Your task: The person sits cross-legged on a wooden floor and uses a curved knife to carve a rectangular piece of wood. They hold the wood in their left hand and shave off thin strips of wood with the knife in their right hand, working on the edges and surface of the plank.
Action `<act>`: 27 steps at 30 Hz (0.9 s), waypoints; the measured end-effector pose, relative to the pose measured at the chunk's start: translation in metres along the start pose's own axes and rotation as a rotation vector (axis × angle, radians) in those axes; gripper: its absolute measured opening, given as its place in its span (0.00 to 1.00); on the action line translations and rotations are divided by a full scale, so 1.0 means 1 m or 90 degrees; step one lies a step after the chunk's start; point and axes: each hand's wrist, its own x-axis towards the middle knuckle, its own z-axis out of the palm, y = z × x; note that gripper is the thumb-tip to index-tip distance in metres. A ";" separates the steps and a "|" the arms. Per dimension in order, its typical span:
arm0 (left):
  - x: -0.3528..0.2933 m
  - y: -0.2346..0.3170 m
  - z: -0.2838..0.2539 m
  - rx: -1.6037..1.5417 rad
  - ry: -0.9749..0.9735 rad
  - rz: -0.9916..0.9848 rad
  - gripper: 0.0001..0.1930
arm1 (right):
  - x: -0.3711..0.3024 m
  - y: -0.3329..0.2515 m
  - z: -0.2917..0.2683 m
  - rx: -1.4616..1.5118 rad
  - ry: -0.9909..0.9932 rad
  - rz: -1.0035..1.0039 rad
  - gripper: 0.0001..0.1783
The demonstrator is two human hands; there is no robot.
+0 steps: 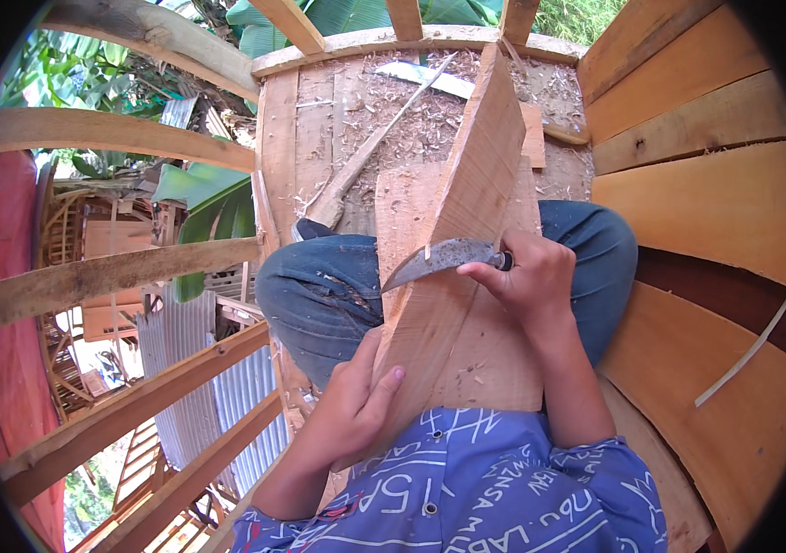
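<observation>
My right hand (533, 275) is closed round the dark handle of a knife (444, 258) with a broad, curved blade. The blade lies across the upper edge of a long wooden plank (488, 175), with a small shaving standing beside it. That plank is on edge, slanting from my lap up toward the far side. Fingers of my left hand (363, 392) grip its near end from the left, the thumb along its face. Beneath the plank, a wide flat board (499, 359) rests across my lap between my bent knees.
Wood shavings (411, 124) litter the plank floor (319, 138) ahead. A long tapered stick (361, 170) lies left of the board, near my foot. Slatted rails (107, 272) stand on the left, with corrugated sheets (176, 378) beyond them. A wall of boards (688, 203) rises close on the right.
</observation>
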 end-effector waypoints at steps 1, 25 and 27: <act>0.000 0.000 0.000 -0.002 0.000 -0.005 0.23 | -0.001 -0.001 0.001 0.003 0.002 0.005 0.42; 0.007 0.007 0.004 0.004 0.004 0.020 0.22 | -0.004 0.007 -0.071 0.818 -0.697 0.372 0.14; 0.007 0.005 0.003 0.006 0.006 0.007 0.22 | -0.012 0.000 -0.062 0.809 -0.688 0.380 0.14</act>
